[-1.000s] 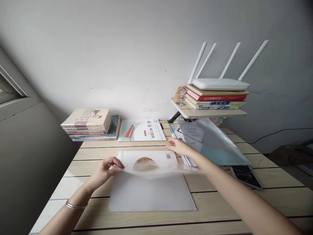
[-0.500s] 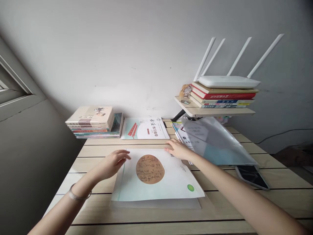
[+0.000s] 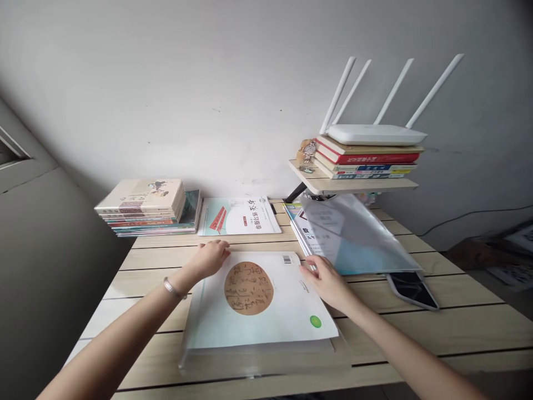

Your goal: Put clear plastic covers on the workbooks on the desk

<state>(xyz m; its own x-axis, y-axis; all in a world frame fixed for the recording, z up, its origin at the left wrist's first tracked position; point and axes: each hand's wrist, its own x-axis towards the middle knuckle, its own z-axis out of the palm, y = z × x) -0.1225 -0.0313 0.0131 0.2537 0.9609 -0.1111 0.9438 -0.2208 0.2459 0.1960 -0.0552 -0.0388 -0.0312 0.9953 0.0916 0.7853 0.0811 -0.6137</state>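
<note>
A thin book [image 3: 287, 311] lies on the slatted table, showing a pale cover with a brown calligraphy disc, a barcode and a green round mark. Clear plastic sheeting [image 3: 254, 361] sticks out beneath its near edge and along its left side. At the book's far left corner is my left hand [image 3: 208, 259], fingers curled together; what they pinch is hidden. My right hand [image 3: 327, 278] is by the far right corner, its bent fingers apart and at the book's right edge. A bracelet [image 3: 172, 288] circles my left wrist.
A book stack [image 3: 141, 208] stands at the back left, beside a flat workbook [image 3: 239, 216]. On the right, a clear plastic cover [image 3: 370, 239] lies over several books, near a phone [image 3: 412, 290]. A raised shelf [image 3: 350, 184] carries books and a router [image 3: 375, 134].
My left hand has moved forward and right to the book's far left corner, its fingers closing. My right hand has drawn back toward me along the right edge. The view has shifted slightly.
</note>
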